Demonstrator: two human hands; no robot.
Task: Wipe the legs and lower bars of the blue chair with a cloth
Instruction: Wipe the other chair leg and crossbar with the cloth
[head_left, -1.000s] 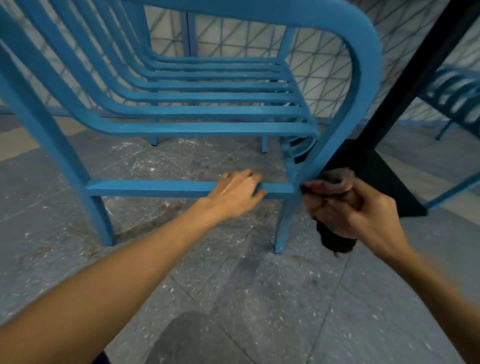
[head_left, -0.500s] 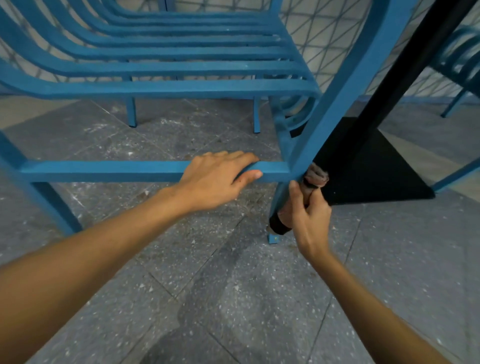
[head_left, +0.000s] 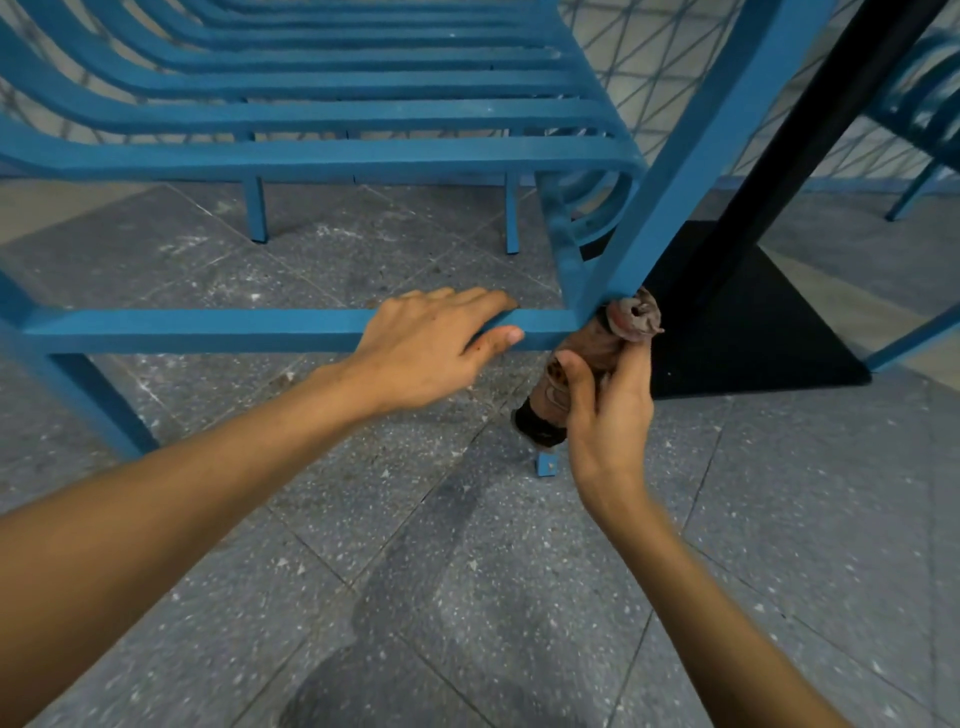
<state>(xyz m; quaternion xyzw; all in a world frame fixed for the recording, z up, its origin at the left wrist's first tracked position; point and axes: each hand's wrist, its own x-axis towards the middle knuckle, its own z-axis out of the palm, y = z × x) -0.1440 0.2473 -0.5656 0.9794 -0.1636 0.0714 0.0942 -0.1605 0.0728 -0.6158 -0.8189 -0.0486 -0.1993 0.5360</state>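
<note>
Mid-frame, the left hand (head_left: 431, 348) curls over the low bar (head_left: 208, 330) of the blue metal chair (head_left: 363, 150). Just right of it, the right hand (head_left: 605, 410) squeezes a dirty brown cloth (head_left: 592, 353), which seems wrapped round the front leg (head_left: 546, 464).

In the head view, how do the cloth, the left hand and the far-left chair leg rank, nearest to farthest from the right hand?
1. cloth: held by the right hand itself, round the right leg.
2. left hand: just to the left, gripping the lower bar.
3. far-left chair leg: at the bar's other end, near the left edge.
</note>
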